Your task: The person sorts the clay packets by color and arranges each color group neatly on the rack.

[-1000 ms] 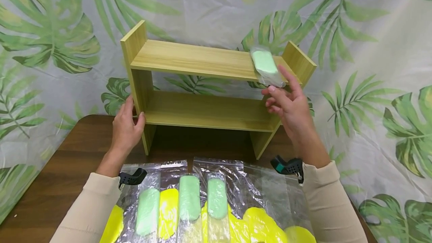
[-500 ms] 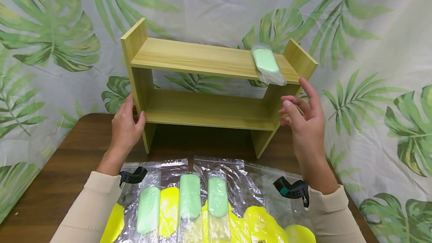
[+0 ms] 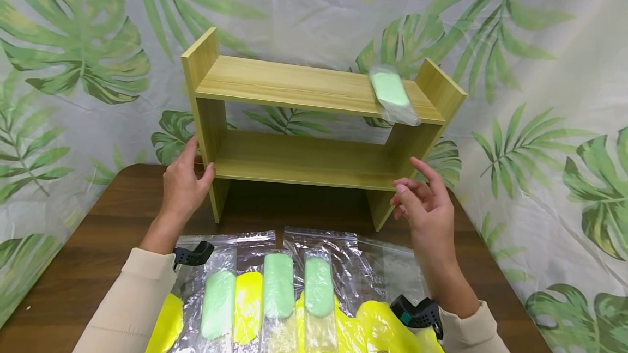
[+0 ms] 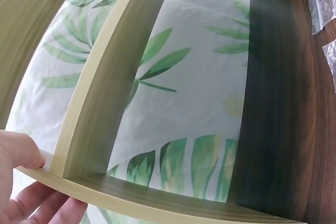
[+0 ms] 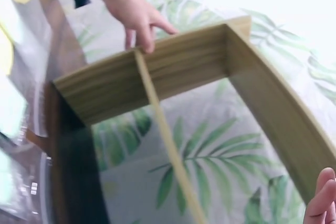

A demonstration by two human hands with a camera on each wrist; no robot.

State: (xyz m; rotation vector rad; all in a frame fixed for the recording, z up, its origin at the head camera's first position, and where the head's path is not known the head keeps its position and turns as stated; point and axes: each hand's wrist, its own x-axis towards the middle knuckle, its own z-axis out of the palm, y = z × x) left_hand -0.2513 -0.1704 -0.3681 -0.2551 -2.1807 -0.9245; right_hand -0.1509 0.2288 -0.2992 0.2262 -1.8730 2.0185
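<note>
A light wooden two-tier shelf (image 3: 304,170) stands on the table. My left hand (image 3: 183,181) grips its left side panel (image 4: 128,200), thumb on one face and fingers on the other in the left wrist view. On the right part of the top board lies a pale green bar in a clear bag (image 3: 391,91), the bag's end hanging over the front edge. My right hand (image 3: 429,208) hovers before the shelf's right side, holding nothing, its fingers loosely bent. Only some fingertips (image 5: 323,200) of it show in the blurred right wrist view.
Several bagged pale green bars (image 3: 278,285) and yellow pieces (image 3: 248,309) lie in clear zip bags along the near side of the dark wooden table (image 3: 98,244). A leaf-print cloth (image 3: 314,10) hangs close behind the shelf.
My right hand has drawn away from the bagged green bar on the top board, first rightward, then down and toward me. My left hand has stayed on the side panel.
</note>
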